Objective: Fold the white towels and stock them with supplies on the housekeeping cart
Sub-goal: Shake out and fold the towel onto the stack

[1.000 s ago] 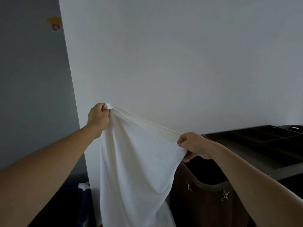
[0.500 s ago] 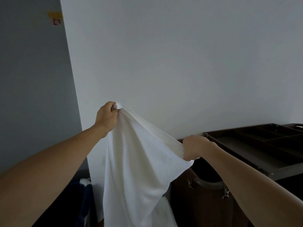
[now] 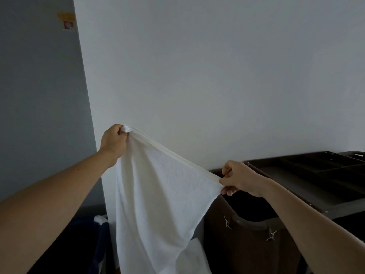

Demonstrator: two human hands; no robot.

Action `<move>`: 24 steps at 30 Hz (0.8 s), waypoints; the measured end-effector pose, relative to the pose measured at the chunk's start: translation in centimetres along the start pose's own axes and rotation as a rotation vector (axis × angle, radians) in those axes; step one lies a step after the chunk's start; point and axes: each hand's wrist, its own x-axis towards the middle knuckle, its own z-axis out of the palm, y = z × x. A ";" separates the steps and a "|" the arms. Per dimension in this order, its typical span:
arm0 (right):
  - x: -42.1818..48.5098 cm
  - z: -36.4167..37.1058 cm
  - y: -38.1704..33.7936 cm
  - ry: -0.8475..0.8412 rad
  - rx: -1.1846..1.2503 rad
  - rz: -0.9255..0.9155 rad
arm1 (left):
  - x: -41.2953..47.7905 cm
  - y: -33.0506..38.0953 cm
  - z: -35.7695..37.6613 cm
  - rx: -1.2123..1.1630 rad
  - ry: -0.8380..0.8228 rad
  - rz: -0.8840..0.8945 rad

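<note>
Pale walls fill the background, with a grey wall (image 3: 39, 95) on the left carrying a small yellow-and-red sticker (image 3: 67, 21) high above the left fingers. Down low, under that forearm, a dark blue bin (image 3: 98, 240) shows a scrap of white cloth (image 3: 99, 218) at its rim. Now the left hand (image 3: 113, 143): it's raised, fingers clenched round a bunched corner of the white towel (image 3: 158, 204), a tuft poking out past the knuckles. From those fingers the hemmed top edge slopes down to the right, and the cloth hangs free beneath it, dropping out of frame. At the lower end the right hand (image 3: 240, 178) pinches the hem between thumb and curled fingers, one fingertip showing under the edge. Just below the right fingers gapes a dark brown laundry bag (image 3: 237, 250) with metal clips at its rim. Beyond the wrist, further right, sits the housekeeping cart (image 3: 306, 178), its dark top tray split into compartments.
</note>
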 end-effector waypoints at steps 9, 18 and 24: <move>-1.0 1.1 -0.6 -0.151 -0.587 -0.133 | 0.2 -0.2 -0.1 0.020 0.006 0.016; -0.4 -3.3 -6.6 0.214 -0.787 -0.246 | 3.0 4.7 -4.2 -0.077 -0.038 0.115; 1.6 -6.7 -15.7 0.427 -0.511 -0.448 | 5.7 10.2 -8.5 -0.067 0.026 0.207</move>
